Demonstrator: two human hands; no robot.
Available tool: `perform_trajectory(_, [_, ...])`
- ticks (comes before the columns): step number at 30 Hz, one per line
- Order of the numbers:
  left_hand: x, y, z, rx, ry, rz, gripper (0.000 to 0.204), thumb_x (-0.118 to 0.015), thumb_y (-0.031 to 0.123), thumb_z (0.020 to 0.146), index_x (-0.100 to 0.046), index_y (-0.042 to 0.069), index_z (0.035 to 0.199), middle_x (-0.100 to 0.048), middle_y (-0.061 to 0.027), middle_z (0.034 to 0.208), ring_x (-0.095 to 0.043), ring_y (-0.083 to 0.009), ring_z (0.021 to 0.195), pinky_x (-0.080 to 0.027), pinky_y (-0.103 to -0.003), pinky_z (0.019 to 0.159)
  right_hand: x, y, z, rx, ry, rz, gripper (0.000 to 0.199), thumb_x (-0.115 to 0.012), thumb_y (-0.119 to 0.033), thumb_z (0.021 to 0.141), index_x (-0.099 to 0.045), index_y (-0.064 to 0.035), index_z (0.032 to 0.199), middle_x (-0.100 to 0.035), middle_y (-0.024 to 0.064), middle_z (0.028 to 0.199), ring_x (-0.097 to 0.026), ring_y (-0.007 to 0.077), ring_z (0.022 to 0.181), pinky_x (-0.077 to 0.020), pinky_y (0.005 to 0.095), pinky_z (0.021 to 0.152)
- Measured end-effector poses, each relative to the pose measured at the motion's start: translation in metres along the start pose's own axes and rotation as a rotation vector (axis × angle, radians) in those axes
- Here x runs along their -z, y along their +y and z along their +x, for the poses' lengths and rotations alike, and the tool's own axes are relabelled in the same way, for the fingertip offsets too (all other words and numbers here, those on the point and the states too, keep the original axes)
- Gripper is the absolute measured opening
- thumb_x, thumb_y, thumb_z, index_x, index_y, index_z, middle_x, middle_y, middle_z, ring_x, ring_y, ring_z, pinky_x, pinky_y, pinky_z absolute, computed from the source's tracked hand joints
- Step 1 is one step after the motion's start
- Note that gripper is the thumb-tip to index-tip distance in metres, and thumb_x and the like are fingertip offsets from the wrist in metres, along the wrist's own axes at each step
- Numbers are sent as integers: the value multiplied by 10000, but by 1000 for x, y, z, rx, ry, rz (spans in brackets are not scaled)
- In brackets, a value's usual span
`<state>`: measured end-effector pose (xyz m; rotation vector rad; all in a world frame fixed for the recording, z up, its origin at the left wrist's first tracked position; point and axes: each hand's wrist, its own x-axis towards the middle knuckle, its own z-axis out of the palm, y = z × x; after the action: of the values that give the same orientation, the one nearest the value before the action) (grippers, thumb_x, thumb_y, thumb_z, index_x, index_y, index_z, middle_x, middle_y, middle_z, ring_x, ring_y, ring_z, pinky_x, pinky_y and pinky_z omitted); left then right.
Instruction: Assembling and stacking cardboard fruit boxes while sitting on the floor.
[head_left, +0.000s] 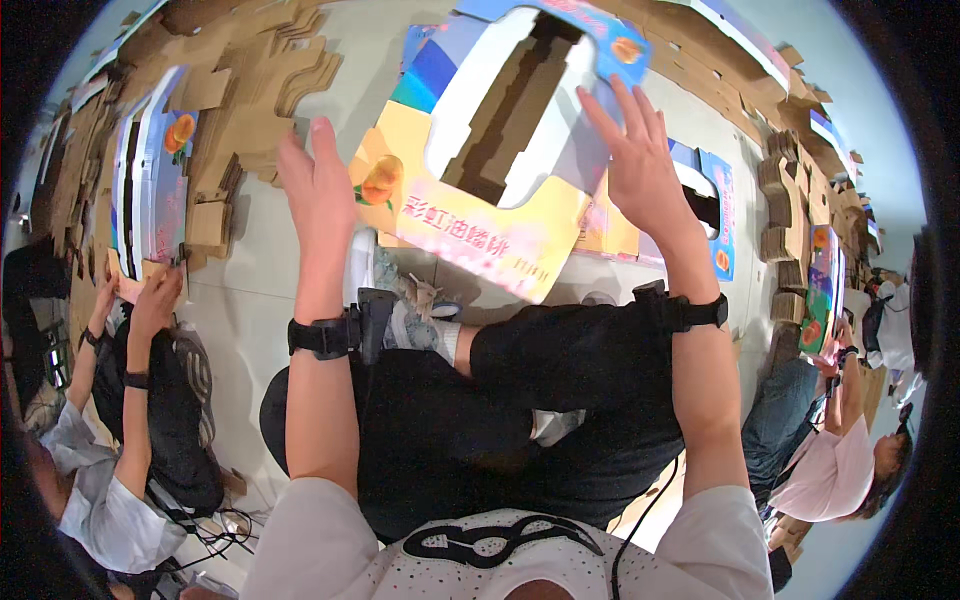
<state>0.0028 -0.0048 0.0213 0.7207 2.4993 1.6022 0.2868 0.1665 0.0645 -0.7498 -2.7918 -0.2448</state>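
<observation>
A printed cardboard carton in yellow and blue, with peach pictures and a long white-edged opening in its top, sits tilted in front of my crossed legs. Brown cardboard shows inside that opening. My left hand is raised beside the carton's left corner, fingers stretched out and holding nothing; a narrow gap seems to separate it from the carton. On the other side, my right hand has its fingers spread at the carton's upper right edge. Its fingertips overlap the blue panel, but whether they press on it I cannot tell.
Behind my right hand stands a second printed carton. Brown flat cardboard pieces lie in stacks at the far left, with more stacks at the right. Co-workers on both sides hold similar cartons. A black cable runs beside my right arm.
</observation>
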Motion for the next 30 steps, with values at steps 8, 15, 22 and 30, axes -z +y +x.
perform_trajectory(8, [-1,-1,-8,190,-532,6,646,-532,478,939,-547,-74,1275,-630,-234,1174,-608,-298,1069,-449,-360,935,-8,-34,7,-676,-242,818,709,-669,-299,869,-358,55,1399,-512,367,1286,-540,481,1186,-419,442,1038])
perform_trajectory(15, [2,9,-8,137,-440,1,588,-587,449,903,-588,-64,1191,-685,-227,966,-675,-317,981,-500,-375,850,-18,-29,8,-545,-47,802,879,-709,-380,821,-303,137,1406,-564,332,1250,-583,407,1171,-441,408,1016])
perform_trajectory(22, [-21,-3,-23,-188,-386,116,495,-629,332,897,-543,-41,1212,-686,-208,1016,-683,-297,942,-509,-380,848,-14,-44,7,-468,-315,729,991,-668,-510,835,-196,106,1452,-662,290,1024,-628,407,1074,-475,398,948])
perform_trajectory(30, [-6,15,-22,-135,-429,90,466,-615,350,897,-558,-36,1152,-669,-222,1048,-652,-362,976,-497,-410,857,-4,-47,-3,-414,-296,728,790,-626,-498,879,-329,59,1353,-661,309,990,-651,449,974,-496,451,883])
